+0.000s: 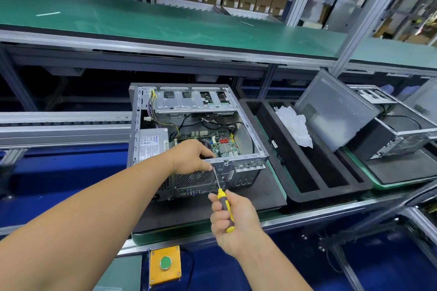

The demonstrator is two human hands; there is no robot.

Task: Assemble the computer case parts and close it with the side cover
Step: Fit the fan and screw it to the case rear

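Note:
An open computer case lies on its side on a black pad, with the motherboard, cables and power supply exposed. My left hand grips the case's near rear edge, fingers curled over the rim by the fan grille. My right hand holds a yellow-and-black screwdriver; its tip meets the rear panel just below my left fingers. A grey side cover leans against a second case at the right.
A black foam tray with white wrapping sits right of the case. Another case stands beyond it. A yellow box with a green button is at the bench's front. A green conveyor runs behind.

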